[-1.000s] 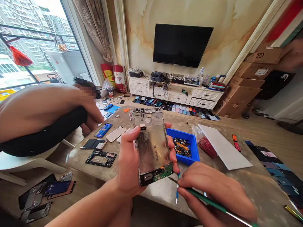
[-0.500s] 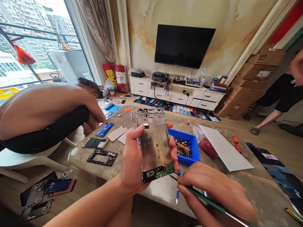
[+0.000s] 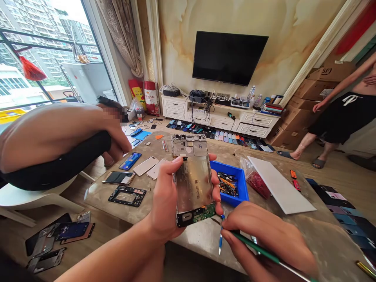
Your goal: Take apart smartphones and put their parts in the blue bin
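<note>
My left hand (image 3: pixel 164 196) is closed around an opened phone (image 3: pixel 194 180), held upright above the table. Its inside faces me: a bare metal plate, a grey cover at the top and a green circuit board along the bottom. My right hand (image 3: pixel 264 235) is closed on a slim green and silver tool (image 3: pixel 258 248), gripped like a pen. The tool's front end is mostly hidden by my fingers, close to the phone's lower right corner. A blue pen-like tool (image 3: pixel 220 239) with a pale tip lies on the table just beyond my right fingertips.
A blue bin (image 3: pixel 242 184) of small parts stands behind the phone. Left on the table (image 3: pixel 100 192) lie a phone frame (image 3: pixel 127 196) and several phones. A white board (image 3: pixel 279 184) is at right. One person (image 3: pixel 58 133) crouches left; another (image 3: pixel 346 113) stands right, near boxes.
The person at the right has stepped further into view. My left hand and the phone have shifted very slightly right; my right hand and tool are nearly still.
</note>
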Tool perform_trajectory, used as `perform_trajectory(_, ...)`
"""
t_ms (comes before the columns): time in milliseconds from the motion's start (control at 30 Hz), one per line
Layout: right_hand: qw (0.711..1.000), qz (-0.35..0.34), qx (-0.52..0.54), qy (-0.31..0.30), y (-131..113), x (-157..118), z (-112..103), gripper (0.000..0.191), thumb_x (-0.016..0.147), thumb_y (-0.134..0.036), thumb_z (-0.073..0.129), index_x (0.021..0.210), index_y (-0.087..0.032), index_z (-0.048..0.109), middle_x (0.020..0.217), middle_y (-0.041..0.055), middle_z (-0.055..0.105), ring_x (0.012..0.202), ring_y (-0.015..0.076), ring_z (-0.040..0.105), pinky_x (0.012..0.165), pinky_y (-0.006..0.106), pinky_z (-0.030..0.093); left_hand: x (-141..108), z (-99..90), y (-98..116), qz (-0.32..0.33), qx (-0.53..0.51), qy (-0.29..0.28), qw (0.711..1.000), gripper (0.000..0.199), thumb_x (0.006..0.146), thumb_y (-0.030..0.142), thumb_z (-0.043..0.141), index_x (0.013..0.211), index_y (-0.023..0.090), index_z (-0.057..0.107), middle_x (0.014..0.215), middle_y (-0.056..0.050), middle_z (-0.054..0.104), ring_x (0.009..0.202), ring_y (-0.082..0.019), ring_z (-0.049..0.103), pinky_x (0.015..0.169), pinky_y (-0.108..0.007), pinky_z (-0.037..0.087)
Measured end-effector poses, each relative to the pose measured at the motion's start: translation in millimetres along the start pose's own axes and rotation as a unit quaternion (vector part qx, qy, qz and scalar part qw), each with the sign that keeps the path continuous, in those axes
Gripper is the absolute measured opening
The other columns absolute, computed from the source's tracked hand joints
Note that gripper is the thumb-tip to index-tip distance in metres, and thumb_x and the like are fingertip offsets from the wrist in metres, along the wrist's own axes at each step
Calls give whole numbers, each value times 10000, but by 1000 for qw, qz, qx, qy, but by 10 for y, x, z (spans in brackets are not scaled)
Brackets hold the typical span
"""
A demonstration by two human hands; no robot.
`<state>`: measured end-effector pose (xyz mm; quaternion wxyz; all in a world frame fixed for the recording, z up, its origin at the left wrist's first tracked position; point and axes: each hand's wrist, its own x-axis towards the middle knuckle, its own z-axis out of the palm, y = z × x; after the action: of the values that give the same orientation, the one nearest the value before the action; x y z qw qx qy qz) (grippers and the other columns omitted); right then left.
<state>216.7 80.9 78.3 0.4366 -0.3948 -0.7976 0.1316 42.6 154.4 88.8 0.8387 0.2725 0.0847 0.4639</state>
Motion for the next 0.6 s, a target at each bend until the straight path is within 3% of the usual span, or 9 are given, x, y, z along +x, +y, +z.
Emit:
perform_trajectory(300,998,4,15,-68,88,107,-42,135,860,-78,664,912,-202,665,810,-19,700,739,96,676,705,170,527,-29,-82,-77,-43,122,32,991,492,856,552,534,1135,171,675,775,-60,649,606,-182,597,585,-278,499)
perform_trajectory(467,994,37,33,-93,176,83,-1,101,877,-113,678,861,-209,653,805,-35,703,763,95,674,739,177,512,3,-73,-153,-47,219,81,971,453,811,578,604,880,138,689,660,-43,599,577,-130,536,567,-212,432)
perform_trajectory(600,997,2,23,-76,251,32,56,127,901,-110,660,978,-211,662,894,-15,732,815,108,688,776,193,521,55,-57,-150,-33,201,128,971,484,850,587,543,1043,163,671,753,-49,635,614,-156,588,551,-227,457)
